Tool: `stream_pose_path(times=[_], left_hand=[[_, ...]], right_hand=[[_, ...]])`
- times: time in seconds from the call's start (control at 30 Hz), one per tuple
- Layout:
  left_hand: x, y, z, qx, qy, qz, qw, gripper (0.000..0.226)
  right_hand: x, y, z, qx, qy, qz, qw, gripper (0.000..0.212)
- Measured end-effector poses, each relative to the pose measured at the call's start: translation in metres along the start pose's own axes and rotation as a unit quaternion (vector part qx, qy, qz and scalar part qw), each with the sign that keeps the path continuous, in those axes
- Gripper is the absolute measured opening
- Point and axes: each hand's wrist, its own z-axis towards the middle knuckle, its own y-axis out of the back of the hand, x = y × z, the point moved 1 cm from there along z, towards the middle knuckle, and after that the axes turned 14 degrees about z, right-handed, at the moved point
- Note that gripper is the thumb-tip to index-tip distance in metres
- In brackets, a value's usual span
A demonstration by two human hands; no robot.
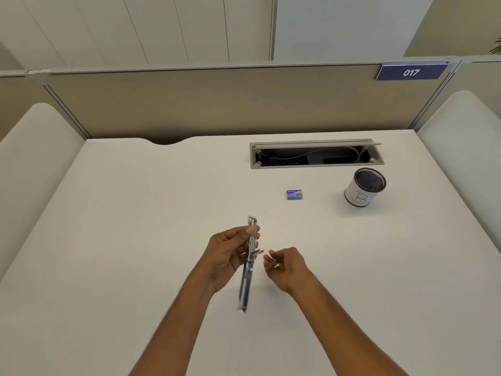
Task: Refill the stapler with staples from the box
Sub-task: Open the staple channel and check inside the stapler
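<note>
The left hand grasps the stapler above the middle of the bench, thumb on the far metal end. The stapler is swung open into one long line, and the near half is blurred, so it is probably moving. The right hand is just beside the stapler, at about its hinge. Its fingers are loosely curled and I see nothing between them, so it looks released, w/o any grip. The fingertips are blurred, so a small thing there I cannot exclude.

The staple box lies closed and flat, further toward the far edge of the bench and a little right of the hands, well apart from them. A pen cup stands near the far right corner, in front of the open cable tray.

My judgement: the stapler is opened, but no staples are taken from the box yet, so the task is at an early stage.

What can go wrong from here:
- The open stapler is held only at one end; the free half can swing or snap shut on the fingers.
- The pusher spring can jump back if it is let go too fast.
- The box is small & light; opening it w/ one hand can spill staples on the bench.
- A staple strip is brittle and can break if pinched hard.
</note>
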Motion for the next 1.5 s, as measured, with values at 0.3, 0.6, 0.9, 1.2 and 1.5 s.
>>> stream_pose_path(times=[0.3,0.6,0.9,1.2,1.5], left_hand=[[0.007,0.011,0.008,-0.026,0.013,-0.050,0.998,0.032],[0.011,0.019,0.019,-0.049,0.033,-0.093,0.994,0.026],[0.015,0.020,0.030,-0.060,0.048,-0.118,0.990,0.029],[0.014,0.014,0.042,-0.047,0.049,-0.128,0.989,0.028],[0.014,-0.002,0.053,-0.026,0.051,-0.133,0.990,0.030]], right_hand=[[0.018,-0.001,0.034,-0.065,0.183,-0.326,0.925,0.013],[0.035,-0.018,0.048,0.017,0.371,-0.533,0.760,0.019],[0.046,-0.030,0.065,0.020,0.429,-0.556,0.712,0.019],[0.057,-0.029,0.060,0.046,0.432,-0.502,0.748,0.014],[0.087,-0.024,0.035,0.060,0.423,-0.390,0.816,0.014]])
